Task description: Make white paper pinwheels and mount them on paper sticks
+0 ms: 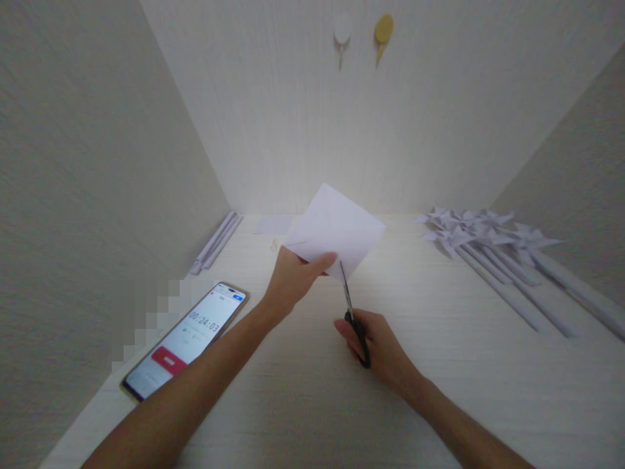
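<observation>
A square sheet of white paper (336,221) is held up above the table, one corner pointing down toward me. My left hand (297,270) grips its lower left edge, thumb on top and fingers underneath. In my right hand (374,339) is a pair of scissors (359,335) with black handles. Their blades reach up to the paper's near corner, just right of my left thumb. How far the blades are apart, I cannot tell.
A phone (190,339) showing a running timer lies at the left. Rolled paper sticks (217,242), a flat paper piece (273,225) and small clips (274,245) lie farther back. Paper pinwheels on sticks (488,241) are piled at the right. Walls carry white (342,29) and yellow hooks (384,29).
</observation>
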Available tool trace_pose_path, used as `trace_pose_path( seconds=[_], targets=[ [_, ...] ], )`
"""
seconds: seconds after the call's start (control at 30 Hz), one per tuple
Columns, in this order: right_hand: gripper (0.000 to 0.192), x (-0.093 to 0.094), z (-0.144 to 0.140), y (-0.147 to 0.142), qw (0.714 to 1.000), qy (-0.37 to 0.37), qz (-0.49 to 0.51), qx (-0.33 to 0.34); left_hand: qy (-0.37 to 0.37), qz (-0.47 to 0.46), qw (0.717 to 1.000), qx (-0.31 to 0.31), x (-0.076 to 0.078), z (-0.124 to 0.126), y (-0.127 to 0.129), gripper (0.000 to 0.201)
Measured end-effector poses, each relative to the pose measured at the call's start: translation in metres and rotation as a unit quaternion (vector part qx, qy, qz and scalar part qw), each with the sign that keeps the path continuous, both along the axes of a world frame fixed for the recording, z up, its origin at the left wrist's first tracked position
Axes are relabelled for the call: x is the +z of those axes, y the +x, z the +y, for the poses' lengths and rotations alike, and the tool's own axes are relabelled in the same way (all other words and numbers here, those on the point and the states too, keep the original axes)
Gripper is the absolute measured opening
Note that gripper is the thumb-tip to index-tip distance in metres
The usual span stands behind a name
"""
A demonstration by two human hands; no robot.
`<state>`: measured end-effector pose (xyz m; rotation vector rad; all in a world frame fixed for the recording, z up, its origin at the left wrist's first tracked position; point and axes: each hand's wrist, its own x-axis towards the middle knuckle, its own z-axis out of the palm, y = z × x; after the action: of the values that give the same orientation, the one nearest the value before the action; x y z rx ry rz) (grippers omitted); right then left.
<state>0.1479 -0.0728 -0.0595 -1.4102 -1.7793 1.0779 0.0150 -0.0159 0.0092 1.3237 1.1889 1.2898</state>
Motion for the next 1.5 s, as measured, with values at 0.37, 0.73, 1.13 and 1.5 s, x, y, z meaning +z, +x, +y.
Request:
trace_pose_path(
  seconds=[0.37,0.73,1.13,1.5],
  targets=[
    [0.045,0.001,-0.001,0.001,0.999,-0.037,0.040,0.002,-0.016,-0.013,1.000,-0.017,0.000,0.001,-0.001,0.031],
    [0.042,0.005,0.000,0.001,0.998,-0.011,0.060,-0.010,0.003,0.054,0.997,-0.063,-0.011,-0.003,0.005,0.023],
    [0.043,0.002,0.000,0.000,0.997,-0.016,0.068,-0.015,-0.015,0.067,0.996,-0.063,-0.016,-0.002,0.006,0.023],
    [0.042,-0.002,0.001,0.001,0.999,0.013,0.038,-0.013,-0.011,0.067,0.996,-0.063,-0.018,-0.002,0.005,0.022]
  ],
)
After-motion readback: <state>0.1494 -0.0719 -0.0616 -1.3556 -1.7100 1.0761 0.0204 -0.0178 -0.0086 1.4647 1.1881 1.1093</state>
